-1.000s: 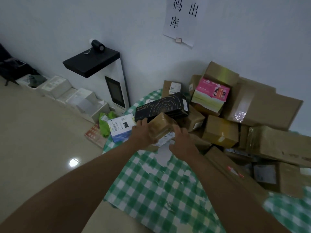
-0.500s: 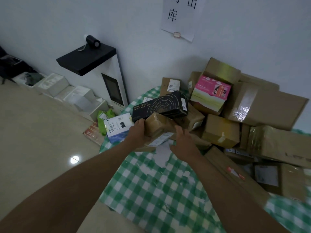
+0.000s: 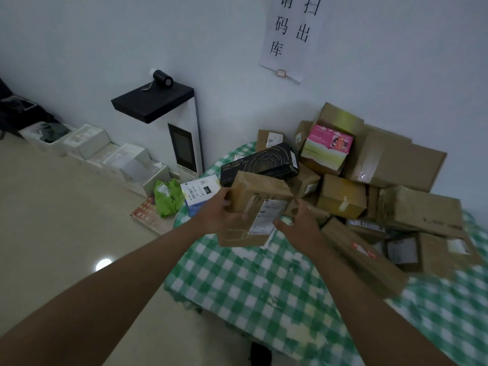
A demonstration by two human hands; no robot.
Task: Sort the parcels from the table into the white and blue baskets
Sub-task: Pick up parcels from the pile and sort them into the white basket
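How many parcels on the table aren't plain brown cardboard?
3: the black box behind the held parcel, the pink and green box up on the pile, the white and blue box at the table's left edge. More may be buried.

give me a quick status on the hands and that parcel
Left hand grips brown parcel, lifted off the pile. Right hand open beside it, fingers loose. Baskets not in view. Black box just behind.

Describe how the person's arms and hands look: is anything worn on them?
Both forearms are bare as far as the view reaches: no sleeves, gloves or watch show. The left hand and right hand carry no rings or markings that I can see.
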